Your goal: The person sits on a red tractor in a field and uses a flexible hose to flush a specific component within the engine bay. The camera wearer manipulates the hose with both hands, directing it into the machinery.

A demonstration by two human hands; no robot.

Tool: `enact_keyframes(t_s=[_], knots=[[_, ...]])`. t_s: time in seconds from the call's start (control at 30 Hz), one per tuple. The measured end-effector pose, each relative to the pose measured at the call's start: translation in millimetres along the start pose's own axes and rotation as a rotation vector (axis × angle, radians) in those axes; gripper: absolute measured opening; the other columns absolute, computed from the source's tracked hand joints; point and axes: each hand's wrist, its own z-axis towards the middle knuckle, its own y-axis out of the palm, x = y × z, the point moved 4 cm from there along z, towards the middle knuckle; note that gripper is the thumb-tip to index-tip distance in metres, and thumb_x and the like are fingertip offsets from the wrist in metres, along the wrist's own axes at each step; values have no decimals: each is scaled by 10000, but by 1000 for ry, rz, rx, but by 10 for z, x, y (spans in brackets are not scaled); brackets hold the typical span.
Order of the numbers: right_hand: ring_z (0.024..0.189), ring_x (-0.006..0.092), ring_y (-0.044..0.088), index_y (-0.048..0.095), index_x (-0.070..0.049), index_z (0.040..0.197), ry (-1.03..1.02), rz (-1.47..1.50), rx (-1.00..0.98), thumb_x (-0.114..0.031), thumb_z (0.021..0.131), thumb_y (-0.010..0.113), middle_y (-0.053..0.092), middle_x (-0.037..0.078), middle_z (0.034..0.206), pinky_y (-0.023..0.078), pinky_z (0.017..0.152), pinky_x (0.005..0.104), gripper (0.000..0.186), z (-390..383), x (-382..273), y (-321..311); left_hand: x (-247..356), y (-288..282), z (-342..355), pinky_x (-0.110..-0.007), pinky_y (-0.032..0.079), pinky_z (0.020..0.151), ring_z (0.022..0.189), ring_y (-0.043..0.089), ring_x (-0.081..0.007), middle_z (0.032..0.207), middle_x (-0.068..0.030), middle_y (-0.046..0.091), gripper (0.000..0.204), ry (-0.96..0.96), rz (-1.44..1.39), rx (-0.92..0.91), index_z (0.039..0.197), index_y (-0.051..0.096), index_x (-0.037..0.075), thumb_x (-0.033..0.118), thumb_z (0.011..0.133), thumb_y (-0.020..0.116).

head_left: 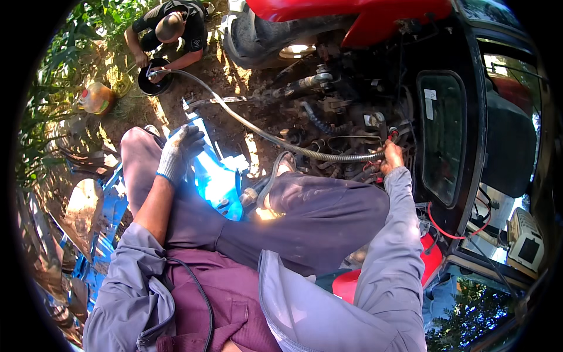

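My left hand (182, 149), in a pale work glove with dark fingertips, rests at the upper end of the blue metal frame (214, 190), fingers curled; what is under them is hidden. My bare right hand (390, 157) grips the ribbed hose (316, 155) beside a red fitting (393, 134) at the back of the red tractor. The hose arches leftward to a co-worker (176, 35), who holds its far end over a black bucket (151, 82). Linkage arms and hydraulic fittings (319, 82) lie between my hands and the big rear tyre (246, 41).
A plastic jug (97, 100) with orange liquid stands on the soil at the upper left, near green plants (70, 58). My bent legs span the middle. The black cab (446, 135) with its windows rises at the right. Blue metal (105, 211) and dry stalks lie at the left.
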Motion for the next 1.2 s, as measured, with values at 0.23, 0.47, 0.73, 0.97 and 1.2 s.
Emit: enact_keyframes(t_s=[0.23,0.47,0.73,0.97,1.2], knots=[[563,242,552,453,-82,864,13,-4,-1,-254,932,485,483,73,689,388,368,324,188,-63,32,22,10,-20,-41,-369,502,835,875,635,-197,1077,-90,664,475,-14,-5,17,1168,568,50,468,951,504],[551,244,556,453,-83,859,9,-23,4,-262,937,483,489,73,673,347,365,314,197,2,16,-15,5,57,-7,-364,504,826,878,638,-204,1066,-94,667,465,-13,-9,20,1155,576,54,466,948,513],[599,215,562,465,-115,841,21,-5,-11,-289,946,486,497,35,690,325,403,303,205,28,-25,-16,-69,132,63,-317,524,798,878,652,-203,1031,-109,672,393,109,145,-139,1132,601,8,349,938,568],[569,195,545,478,-113,847,61,8,-5,-291,941,509,493,28,670,349,397,289,204,70,-8,-44,-157,1404,-22,-336,493,862,975,649,-246,1061,-144,669,443,376,977,-314,1170,616,45,364,863,607],[560,188,527,477,-106,855,28,74,-8,-277,943,517,482,15,669,349,399,296,196,9,-83,-31,-588,2517,19,-436,466,885,1023,588,-361,1079,-184,625,524,711,1180,-533,1184,569,20,295,760,708]])
